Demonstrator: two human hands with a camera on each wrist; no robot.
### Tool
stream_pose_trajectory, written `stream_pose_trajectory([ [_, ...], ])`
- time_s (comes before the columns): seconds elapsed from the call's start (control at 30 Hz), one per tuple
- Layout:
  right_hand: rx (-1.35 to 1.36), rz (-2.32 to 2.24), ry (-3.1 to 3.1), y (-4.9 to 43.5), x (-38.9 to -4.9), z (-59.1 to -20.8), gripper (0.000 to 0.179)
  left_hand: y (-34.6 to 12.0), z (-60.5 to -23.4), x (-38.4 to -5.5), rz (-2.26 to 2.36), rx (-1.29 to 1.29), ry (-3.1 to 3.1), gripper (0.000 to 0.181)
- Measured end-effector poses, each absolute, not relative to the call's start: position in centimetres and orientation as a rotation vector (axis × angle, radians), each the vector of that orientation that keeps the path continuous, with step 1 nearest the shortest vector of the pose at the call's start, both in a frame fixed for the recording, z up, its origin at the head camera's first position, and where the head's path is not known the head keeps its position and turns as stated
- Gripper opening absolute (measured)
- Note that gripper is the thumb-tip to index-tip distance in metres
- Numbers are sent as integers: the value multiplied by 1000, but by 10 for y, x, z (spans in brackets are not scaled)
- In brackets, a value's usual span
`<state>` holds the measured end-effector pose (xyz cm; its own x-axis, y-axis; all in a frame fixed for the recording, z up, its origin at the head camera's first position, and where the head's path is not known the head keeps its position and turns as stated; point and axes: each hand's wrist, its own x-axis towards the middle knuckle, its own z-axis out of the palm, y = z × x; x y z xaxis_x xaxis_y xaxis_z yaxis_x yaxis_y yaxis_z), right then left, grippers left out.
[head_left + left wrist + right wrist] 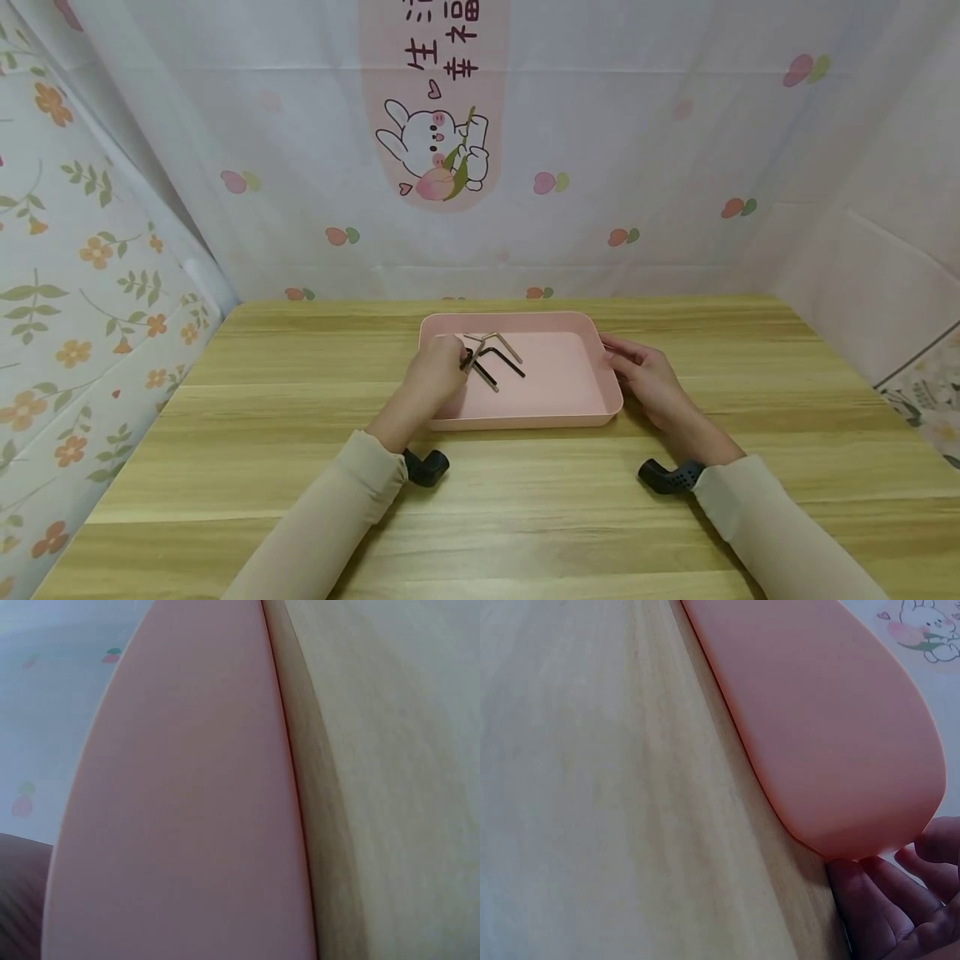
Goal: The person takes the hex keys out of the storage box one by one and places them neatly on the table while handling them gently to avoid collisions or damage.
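Observation:
A shallow pink tray (555, 421) stands on the wooden table, with several L-shaped hex keys, black and light metal, in its left half. My left hand (438, 371) reaches over the tray's left side and pinches a hex key (472, 357) at the near end of the cluster; the fingertips are partly hidden. Just right of it lie a black hex key (504, 361) and a light one (510, 346). At the tray's right end, my right hand (654, 385) grips the wall, thumb at the rim and fingers against the outside, as the right wrist view shows.
The table (525, 517) runs out around the tray on all sides. A patterned white curtain (637, 150) hangs behind it, and a flowered cloth (82, 333) covers the left side. Each wrist carries a black camera mount (427, 468).

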<state>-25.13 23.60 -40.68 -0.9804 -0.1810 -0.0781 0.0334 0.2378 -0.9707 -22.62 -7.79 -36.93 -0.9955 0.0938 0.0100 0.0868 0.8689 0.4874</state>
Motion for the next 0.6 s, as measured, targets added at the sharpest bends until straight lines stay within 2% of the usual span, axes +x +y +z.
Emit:
stream_pose_trajectory([
  [0.13, -129, -1843, 2319, 236, -252, -407, 52, -79, -369, -226, 809, 146, 3029, 20],
  [0.4, -144, -1833, 2321, 237, -251, -408, 52, -81, -366, -225, 869, 121, 2998, 43],
  [0.6, -130, -1826, 2328, 237, -251, -408, 52, -83, -364, -225, 874, 130, 2988, 32],
])
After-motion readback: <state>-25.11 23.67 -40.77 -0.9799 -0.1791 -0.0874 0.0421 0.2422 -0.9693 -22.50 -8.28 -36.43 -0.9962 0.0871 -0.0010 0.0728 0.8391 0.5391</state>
